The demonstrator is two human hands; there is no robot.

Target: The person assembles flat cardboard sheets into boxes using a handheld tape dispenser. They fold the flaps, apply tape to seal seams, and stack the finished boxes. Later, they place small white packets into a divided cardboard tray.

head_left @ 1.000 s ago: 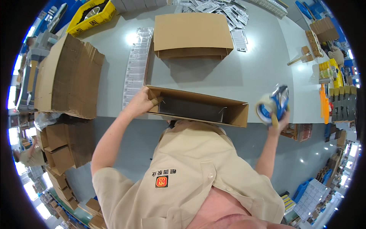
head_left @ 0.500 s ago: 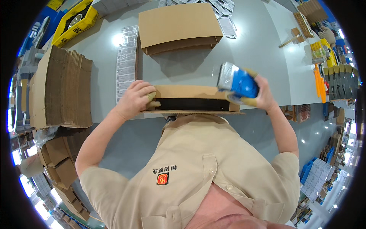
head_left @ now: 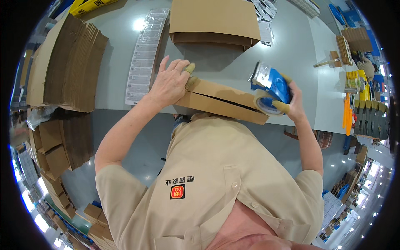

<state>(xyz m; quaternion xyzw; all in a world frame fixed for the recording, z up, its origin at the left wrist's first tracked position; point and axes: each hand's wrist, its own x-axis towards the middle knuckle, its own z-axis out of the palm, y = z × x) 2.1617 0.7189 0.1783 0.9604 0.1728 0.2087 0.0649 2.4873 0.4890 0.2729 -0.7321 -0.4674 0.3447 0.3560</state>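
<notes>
Close to my body at the table's edge is a narrow cardboard box (head_left: 223,108), lying at a slant. Its two long top flaps nearly meet, with a thin dark gap between them. My left hand (head_left: 170,83) holds the box's left end, thumb over the flap and several fingers stretched out past it. Tan finger covers sit on its thumb and a finger. Gripped in my right hand (head_left: 294,102) is a blue tape dispenser (head_left: 275,85) with a roll of tape and a metal front, at the box's right end. I cannot tell whether it touches the box.
Beyond lies a larger cardboard box (head_left: 214,18), with a plastic-wrapped stack of printed sheets (head_left: 148,54) left of it. Flattened cartons (head_left: 68,64) stand at the left. Yellow bin (head_left: 89,8) is at the far left; orange-handled tools (head_left: 347,112) hang at the right.
The near box has turned, its right end swinging toward me, and its flaps have folded nearly together. The tape dispenser has shifted right. My left hand's fingers have stretched out.
</notes>
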